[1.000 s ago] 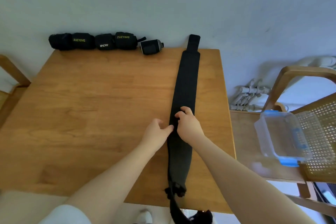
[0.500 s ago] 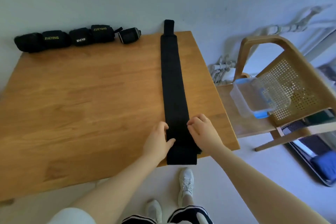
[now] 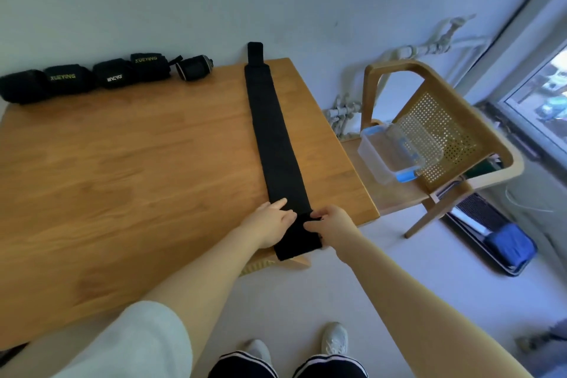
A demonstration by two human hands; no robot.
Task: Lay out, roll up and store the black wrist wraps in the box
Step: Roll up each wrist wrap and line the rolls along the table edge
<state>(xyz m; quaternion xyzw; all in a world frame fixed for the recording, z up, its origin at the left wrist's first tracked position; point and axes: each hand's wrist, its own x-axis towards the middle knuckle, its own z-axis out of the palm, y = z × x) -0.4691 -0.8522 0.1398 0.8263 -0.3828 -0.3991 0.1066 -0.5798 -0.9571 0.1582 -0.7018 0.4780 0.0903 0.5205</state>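
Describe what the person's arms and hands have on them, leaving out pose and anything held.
Both forearms are bare, and so are the left hand and the right hand: no gloves, rings, watch or wristband show. A loose short white sleeve covers the left upper arm. No sleeve shows on the right arm.

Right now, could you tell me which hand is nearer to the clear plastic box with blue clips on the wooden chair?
Right. The right hand pinches the laid-out black wrap's near end on the box's side; the left hand rests beyond the wrap, farther away.
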